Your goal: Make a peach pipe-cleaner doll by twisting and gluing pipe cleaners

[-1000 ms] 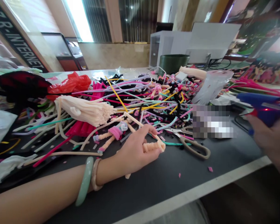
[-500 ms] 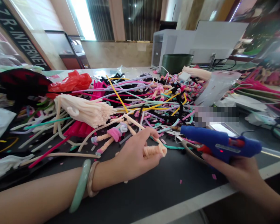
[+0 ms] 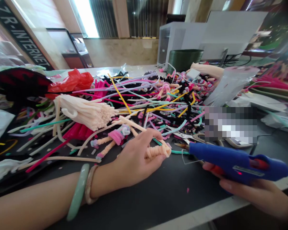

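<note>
Gripping a peach coil point(image 3: 155, 152) and a glue gun point(image 3: 220, 156)

At the far left, a red bag point(image 3: 70, 82) lies behind a cream bundle point(image 3: 86, 111) of stems, with magenta stems point(image 3: 80, 132) partly under it. Nearer, a green bangle point(image 3: 78, 193) and a beaded-looking bracelet circle the left wrist. A small doll point(image 3: 115, 137) in pink lies on the dark table point(image 3: 172, 195), just beyond the left hand point(image 3: 133, 159). That hand is curled closed around the coil, which sits above the table's middle; its looped end pokes out to the right, and a straight peach stem extends up and left past the fingers. Scissors point(image 3: 182, 136) lie beyond, partly hidden by the gun. The gun's nozzle point(image 3: 182, 146) points left toward the coil, apart from it, a thin clear strand point(image 3: 190, 163) hanging below. At the far right, the right hand point(image 3: 249, 191) is wrapped around the gun's handle, a fingertip by the red trigger point(image 3: 217, 170).
</note>
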A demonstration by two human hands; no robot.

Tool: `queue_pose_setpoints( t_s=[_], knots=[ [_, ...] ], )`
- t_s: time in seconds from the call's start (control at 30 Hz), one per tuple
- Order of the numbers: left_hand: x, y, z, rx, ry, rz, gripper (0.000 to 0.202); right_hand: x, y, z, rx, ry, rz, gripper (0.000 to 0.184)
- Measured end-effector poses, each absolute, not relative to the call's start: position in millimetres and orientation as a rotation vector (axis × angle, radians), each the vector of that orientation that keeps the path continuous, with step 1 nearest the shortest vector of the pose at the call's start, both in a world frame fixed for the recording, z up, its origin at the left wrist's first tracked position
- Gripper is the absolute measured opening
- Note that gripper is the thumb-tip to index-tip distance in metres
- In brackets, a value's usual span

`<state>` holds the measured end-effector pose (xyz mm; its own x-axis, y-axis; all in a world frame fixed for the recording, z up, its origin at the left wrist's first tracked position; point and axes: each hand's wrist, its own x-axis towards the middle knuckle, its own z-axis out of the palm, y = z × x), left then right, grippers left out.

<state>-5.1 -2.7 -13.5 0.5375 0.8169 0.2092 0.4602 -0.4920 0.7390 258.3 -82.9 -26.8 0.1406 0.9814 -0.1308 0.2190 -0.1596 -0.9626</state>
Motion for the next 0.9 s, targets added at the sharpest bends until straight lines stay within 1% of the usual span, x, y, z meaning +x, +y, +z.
queue_pose_setpoints(
  t_s=[0.2, 0.4, 0.5, 0.6, 0.67, 0.77, 0.9],
  knots=[
    [-5.7, -3.8, -16.2, 2.305, 1.038, 0.739, 0.024, 261.0, -83.5, -33.5, -1.564, -1.310, 1.085, 0.033],
    [-5.4, -3.4, -17.2, 2.419, 1.012, 0.786, 0.027, 263.7, -85.2, -40.1, -1.603, -1.385, 1.005, 0.046],
    [-5.6, -3.1, -16.5, 2.421, 1.028, 0.790, 0.025, 266.5, -84.8, -42.6, -1.580, -1.423, 0.978, 0.039],
    [-5.4, -2.0, -15.8, 2.411, 1.096, 0.804, 0.027, 272.3, -81.0, -42.5, -1.586, -1.559, 0.903, 0.031],
    [-5.2, -1.1, -15.4, 2.409, 1.135, 0.803, 0.028, 276.6, -77.8, -41.4, -1.564, -1.652, 0.912, 0.027],
    [-4.9, -0.3, -15.3, 2.408, 1.133, 0.782, 0.027, 282.9, -74.9, -41.7, -1.541, -1.686, 0.929, 0.027],
    [-5.1, -0.6, -16.9, 2.413, 1.071, 0.737, 0.027, 292.1, -75.8, -48.0, -1.561, -1.820, 0.802, 0.029]
  ],
)
